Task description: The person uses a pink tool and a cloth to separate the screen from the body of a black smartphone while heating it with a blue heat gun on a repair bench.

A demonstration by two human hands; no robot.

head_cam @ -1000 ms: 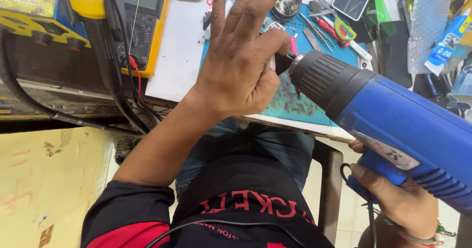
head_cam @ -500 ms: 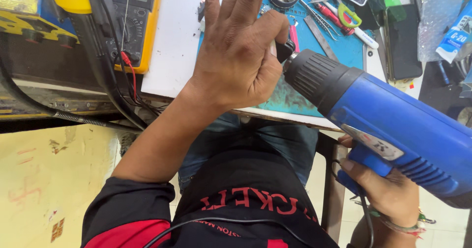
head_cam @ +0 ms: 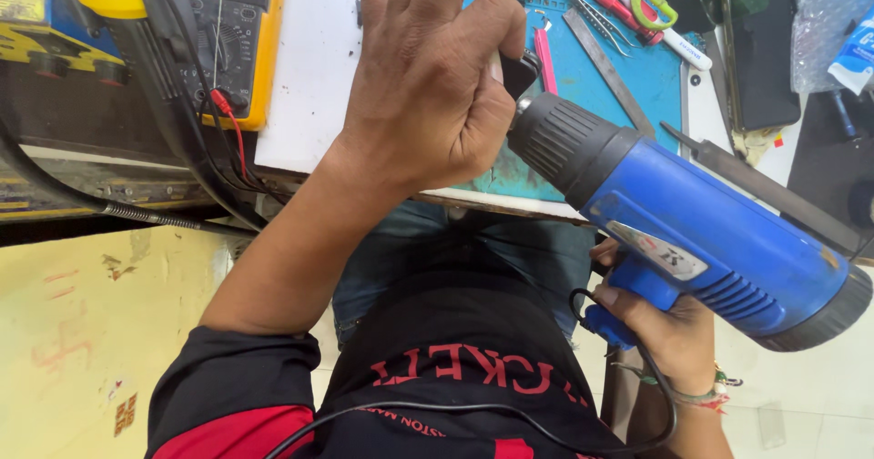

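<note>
Table (head_cam: 319, 76) fills the top of the view, w/ a white sheet on its left part and a teal mat (head_cam: 655, 76) to the right.

Blue heat gun (head_cam: 692, 231) is the biggest thing in hand: held in the air over the table's near edge, black ribbed nozzle pointing up-left, body slanting down to the right. Nozzle tip sits just beside the left hand's thumb side.

Left hand (head_cam: 428, 95) is raised in front of the nozzle, back of hand toward the camera. Thumb & forefinger are pinched together on a small dark object (head_cam: 517, 72), mostly hidden, can't tell what it is. Other fingers (head_cam: 401, 4) stand up straight and spread, touching nothing.

Right hand (head_cam: 660, 331) is low at right, fingers curled tight round the gun's blue grip; a black cord (head_cam: 655, 395) loops down past the wrist.

Yellow multimeter (head_cam: 232, 31) sits at upper left on the table, w/ red & black leads trailing off the edge.

Smaller bits lie on the mat: steel ruler (head_cam: 605, 67), pink tool (head_cam: 544, 58), green-handled scissors (head_cam: 651, 4), tweezers near the top.
</note>
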